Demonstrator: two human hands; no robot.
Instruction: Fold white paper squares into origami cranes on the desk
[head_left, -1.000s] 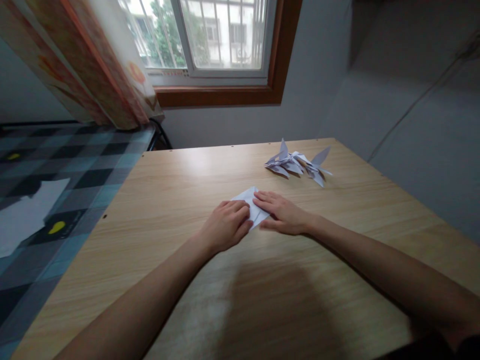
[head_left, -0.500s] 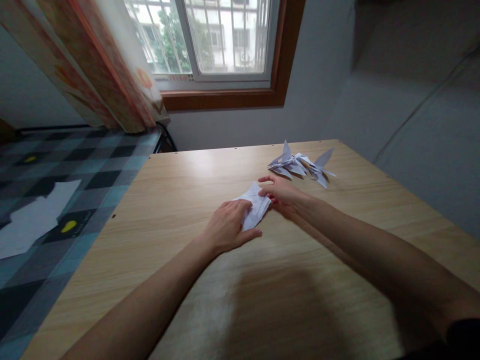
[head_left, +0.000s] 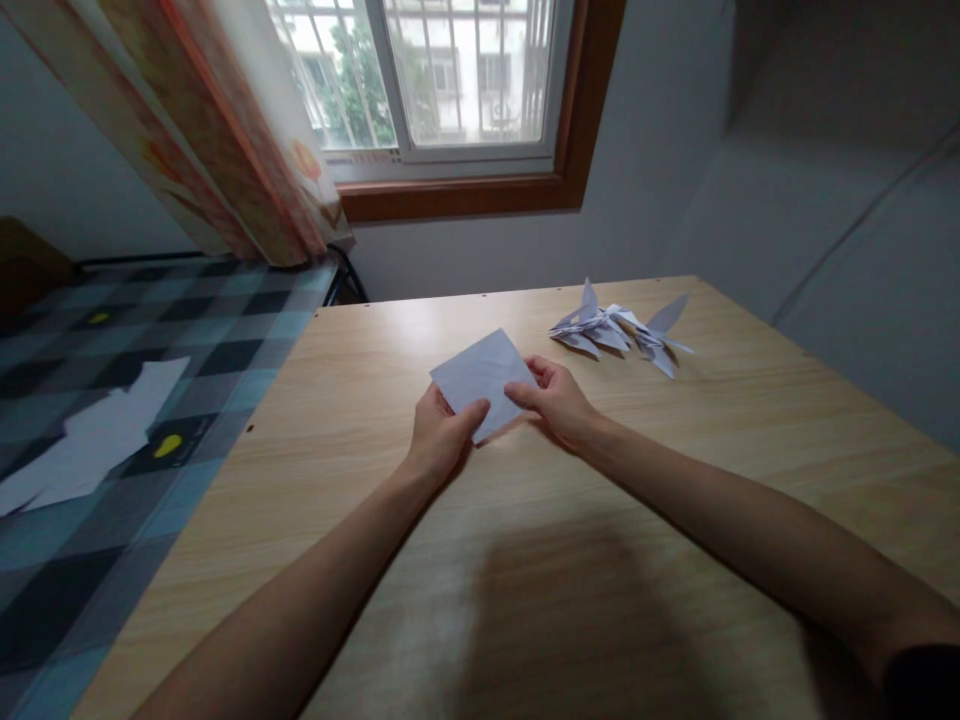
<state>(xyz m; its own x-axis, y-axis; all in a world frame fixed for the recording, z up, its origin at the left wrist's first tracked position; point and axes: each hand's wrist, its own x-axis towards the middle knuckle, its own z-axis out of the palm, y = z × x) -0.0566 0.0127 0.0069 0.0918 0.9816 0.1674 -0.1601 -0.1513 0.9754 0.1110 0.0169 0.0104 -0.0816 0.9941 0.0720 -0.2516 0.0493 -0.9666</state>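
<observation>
A folded square of white paper [head_left: 481,376] is held up off the wooden table [head_left: 570,520], tilted toward me. My left hand [head_left: 437,440] pinches its lower left edge. My right hand [head_left: 553,397] pinches its right corner between thumb and fingers. Both hands are closed on the sheet, a little above the middle of the tabletop.
A small heap of folded white paper figures [head_left: 616,330] lies on the table's far right. Left of the table a checked bedspread [head_left: 112,360] carries loose white sheets [head_left: 97,435]. A patterned curtain [head_left: 210,130] and a window [head_left: 427,80] stand beyond.
The paper lay flat under both hands a second ago. It has since been lifted off the table and turned up to show its broad face, with both hands now pinching its edges.
</observation>
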